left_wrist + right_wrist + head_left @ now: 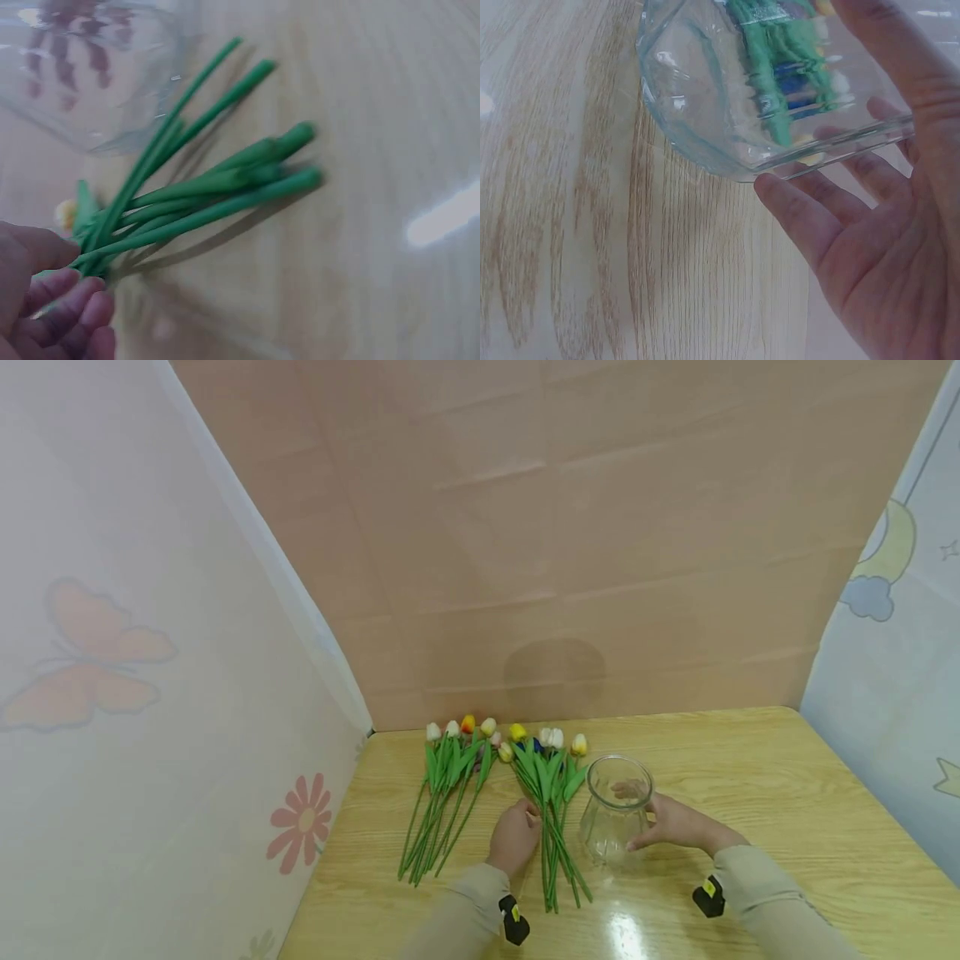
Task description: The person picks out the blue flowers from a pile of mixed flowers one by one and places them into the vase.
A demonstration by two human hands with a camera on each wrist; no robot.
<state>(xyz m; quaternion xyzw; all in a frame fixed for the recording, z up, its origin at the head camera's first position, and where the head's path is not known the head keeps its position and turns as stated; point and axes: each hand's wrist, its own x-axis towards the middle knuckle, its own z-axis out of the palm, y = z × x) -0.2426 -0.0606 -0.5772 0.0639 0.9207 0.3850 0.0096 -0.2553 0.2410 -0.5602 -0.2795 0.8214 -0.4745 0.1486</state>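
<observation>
A clear glass vase stands on the wooden table, right of two bunches of tulips. My right hand holds its right side, thumb in front and fingers behind, showing through the glass. In the right wrist view the fingers spread along the vase wall. My left hand is at the left side of the right bunch of tulips, with white, yellow and blue heads. Thumb and fingers pinch the green stems in the left wrist view; their cut ends fan out beyond the hand.
Another bunch of tulips, with white, orange and pink heads, lies left of my left hand. A brown cloth wall rises behind the table, and pale printed sheets hang on both sides.
</observation>
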